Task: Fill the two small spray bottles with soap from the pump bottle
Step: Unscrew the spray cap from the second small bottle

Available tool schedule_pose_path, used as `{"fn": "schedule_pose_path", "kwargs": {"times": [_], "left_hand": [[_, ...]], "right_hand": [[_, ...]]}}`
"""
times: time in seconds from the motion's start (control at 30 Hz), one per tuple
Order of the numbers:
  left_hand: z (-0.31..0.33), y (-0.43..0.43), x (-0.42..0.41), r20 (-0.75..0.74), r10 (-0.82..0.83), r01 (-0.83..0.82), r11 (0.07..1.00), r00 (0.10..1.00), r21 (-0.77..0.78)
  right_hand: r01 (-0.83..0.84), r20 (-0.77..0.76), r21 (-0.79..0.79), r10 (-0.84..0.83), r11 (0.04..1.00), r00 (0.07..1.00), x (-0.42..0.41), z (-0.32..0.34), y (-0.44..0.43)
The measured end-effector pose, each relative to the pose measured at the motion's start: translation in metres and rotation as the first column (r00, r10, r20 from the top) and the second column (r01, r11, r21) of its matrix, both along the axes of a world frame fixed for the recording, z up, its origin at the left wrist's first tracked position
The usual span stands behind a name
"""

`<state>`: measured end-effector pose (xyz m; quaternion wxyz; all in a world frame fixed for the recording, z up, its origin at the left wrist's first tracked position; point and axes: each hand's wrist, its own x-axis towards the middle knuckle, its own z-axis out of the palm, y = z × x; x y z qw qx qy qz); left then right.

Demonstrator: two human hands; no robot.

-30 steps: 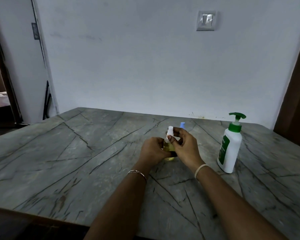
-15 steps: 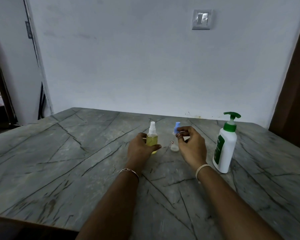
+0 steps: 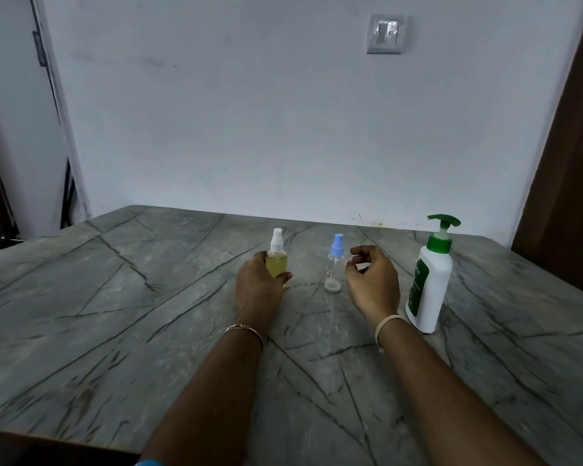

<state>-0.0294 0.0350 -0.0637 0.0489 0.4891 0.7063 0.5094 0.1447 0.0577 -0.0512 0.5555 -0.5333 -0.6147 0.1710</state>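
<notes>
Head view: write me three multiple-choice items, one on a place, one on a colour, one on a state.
1. The pump bottle stands: A) left of both spray bottles B) between them C) right of both.
2. The cap of the clear spray bottle is: A) green B) blue C) red.
3. The white-capped spray bottle gripped by the left hand: A) is empty B) holds yellow liquid C) lies on its side.

1 C: it stands to the right, past the right hand.
2 B: its sprayer top is blue.
3 B: yellow shows through its upright body.

Dim, flat indoor light; soft shadows, slight blur, wide-angle edge warp.
</notes>
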Motion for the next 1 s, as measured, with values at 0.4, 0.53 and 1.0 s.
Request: {"fn": "schedule_pose_path", "kwargs": {"times": [0.4, 0.53, 1.0], "left_hand": [[-0.002, -0.002, -0.003, 0.101, -0.049, 0.05, 0.999, 0.994, -0.003], [0.0, -0.004, -0.001, 0.048, -0.048, 0.049, 0.999, 0.998, -0.011], [0.008, -0.019, 0.01, -0.075, 0.009, 0.007, 0.978, 0.997, 0.21]], "right_hand": [[-0.047, 0.136, -0.049, 0.053, 0.998, 0.989, -0.003, 0.0, 0.006], [0.012, 0.192, 0.036, -0.019, 0.999, 0.981, -0.006, 0.012, 0.006], [-0.114, 0.054, -0.045, 0.117, 0.992, 0.992, -0.026, 0.024, 0.022]]}}
